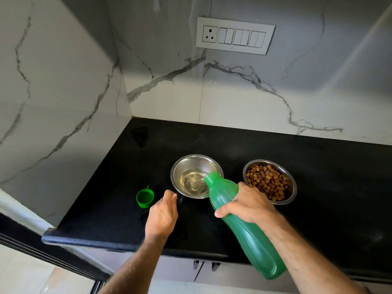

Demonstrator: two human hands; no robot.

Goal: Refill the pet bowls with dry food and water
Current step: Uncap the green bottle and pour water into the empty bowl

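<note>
Black counter (212,141): set into a corner of white marble-look wall, glossy, speckled.

Steel bowl, left (196,160): upright on the counter, holding a shallow pool of clear water.

Steel bowl, right (291,183): upright on the counter, well beside the first and apart from it, filled with brown dry food (268,180).

Green bottle (244,230): uncapped, tipped steeply, base raised toward the viewer, open mouth lowered over the near right rim of the left bowl. Any stream from the mouth too small to make out.

Right hand (247,202): wrapped around the upper body of the bottle, thumb on the near side, fingers curled over the far side, firm hold.

Left hand (162,215): just left of the water bowl, above or on the counter (cannot tell which), fingers loosely curled, nothing in its hold, fingertips near the bowl's rim but apart from it.

Green cap (145,197): on the counter, hollow side up, left of the left hand and well left of the water bowl.

Switch plate (234,36): white, on the back wall above the bowls, one socket and rocker switches.
</note>
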